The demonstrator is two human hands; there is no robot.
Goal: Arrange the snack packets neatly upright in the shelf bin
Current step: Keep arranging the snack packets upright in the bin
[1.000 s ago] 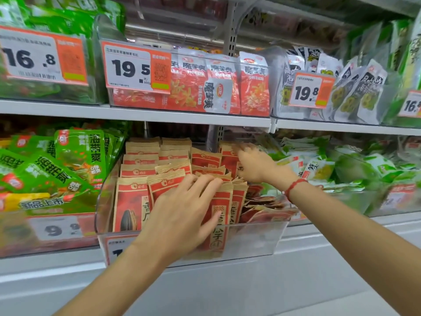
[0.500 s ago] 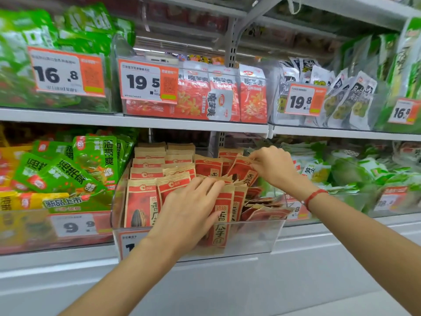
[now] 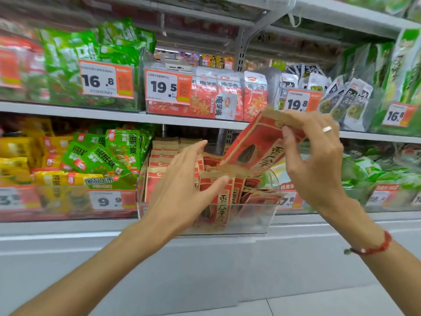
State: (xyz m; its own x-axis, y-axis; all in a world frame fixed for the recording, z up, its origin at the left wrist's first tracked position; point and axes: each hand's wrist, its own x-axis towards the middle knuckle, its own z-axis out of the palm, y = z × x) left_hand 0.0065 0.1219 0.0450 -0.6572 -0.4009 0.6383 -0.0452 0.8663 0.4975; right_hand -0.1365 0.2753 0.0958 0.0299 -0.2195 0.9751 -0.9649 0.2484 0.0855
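Note:
A clear plastic bin [image 3: 250, 222] sits on the lower shelf, holding several red-and-brown sunflower seed packets [image 3: 163, 156]. Those on the left stand upright in rows; others lie flat at the right [image 3: 259, 197]. My right hand [image 3: 316, 160] pinches one packet [image 3: 257, 144] by its top edge and holds it tilted above the bin's right side. My left hand [image 3: 182, 185] has straight fingers that press against the upright packets at the bin's middle, with the thumb on a front packet [image 3: 222, 204].
Green and yellow snack bags [image 3: 98, 156] fill the bin to the left, pale green packs [image 3: 373, 169] the one to the right. The upper shelf [image 3: 114, 114] carries red, green and white bags behind price tags [image 3: 167, 87]. A white base panel [image 3: 205, 258] runs below.
My right hand has lifted a packet out of the bin's back right and raised it, tilted, above the bin. My left hand stays against the upright packets. The camera has moved closer.

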